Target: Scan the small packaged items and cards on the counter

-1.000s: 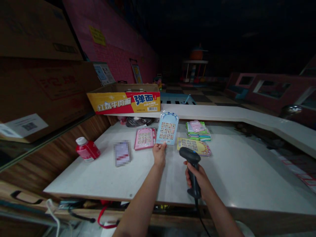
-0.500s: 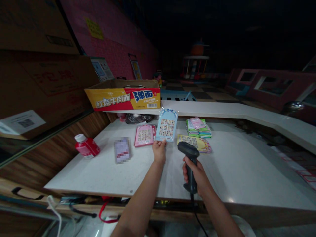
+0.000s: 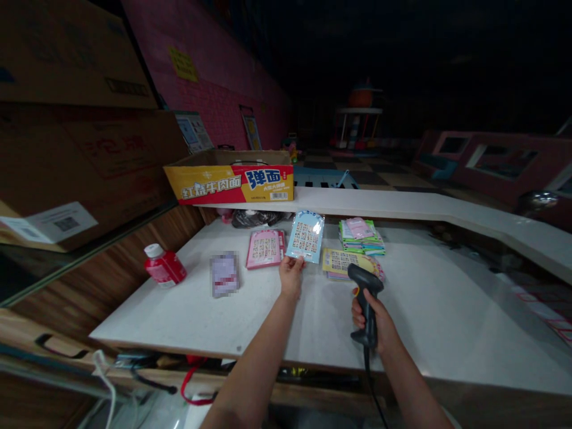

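My left hand (image 3: 292, 276) pinches the lower edge of a light blue card pack (image 3: 305, 236) in clear shiny wrapping, tilted up above the counter. Wrapped round the handle of a black barcode scanner (image 3: 367, 292) is my right hand (image 3: 373, 316); the scanner's cable hangs down past the counter's front edge. A pink card pack (image 3: 264, 248) lies on others just left of the blue one. Behind the scanner head rests a yellow card pack (image 3: 346, 262), partly hidden, on top of more packs. Further back sits a stack of green-edged packs (image 3: 363, 243) with a small pink packet (image 3: 358, 227) on it.
A red bottle (image 3: 164, 267) lies tilted at the left of the white counter (image 3: 192, 316), near a blurred-out purple item (image 3: 224, 274). A yellow and red noodle carton (image 3: 230, 183) stands on the raised ledge (image 3: 379, 202). Brown boxes (image 3: 89, 167) are piled at left.
My right hand has moved the barcode scanner to the right, away from the blue card pack. The blue pack has tilted and now catches a glare. The view has shifted slightly.
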The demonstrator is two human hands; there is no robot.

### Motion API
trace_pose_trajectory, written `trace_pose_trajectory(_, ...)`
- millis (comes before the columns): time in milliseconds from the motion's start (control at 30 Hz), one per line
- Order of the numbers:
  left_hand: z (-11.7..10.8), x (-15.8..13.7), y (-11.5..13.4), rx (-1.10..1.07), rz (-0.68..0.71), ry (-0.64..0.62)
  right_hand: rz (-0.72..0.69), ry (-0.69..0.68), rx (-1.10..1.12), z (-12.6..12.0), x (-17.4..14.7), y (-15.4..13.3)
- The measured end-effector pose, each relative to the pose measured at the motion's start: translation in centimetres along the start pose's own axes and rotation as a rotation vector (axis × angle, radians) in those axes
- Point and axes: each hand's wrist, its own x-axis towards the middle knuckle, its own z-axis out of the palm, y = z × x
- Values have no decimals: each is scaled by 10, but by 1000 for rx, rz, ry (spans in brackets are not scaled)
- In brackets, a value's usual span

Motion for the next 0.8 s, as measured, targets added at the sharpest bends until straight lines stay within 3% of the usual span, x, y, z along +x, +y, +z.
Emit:
trace_pose_trajectory(100,1,-7,6,-11,-22,45,-6,8,-2,1,0,1)
trace_pose_trajectory(267,-17,-15,31,-36,44,298,10,-18,6,-3,1,0)
trace_pose_trajectory(467,-40,5,70,2,54,473,30,-33,24,-6,2,-1)
trace_pose_trajectory(633,-52,10,80,119,-25,441,39,-42,79,-8,-1,-1)
trace_pose_trajectory(733,-63,0,80,372,-63,377,42,-37,115,-8,-2,-2)
trace_pose_trajectory(800,-67,-9,82,631,40,316,36,-25,139,-7,-3,-3)
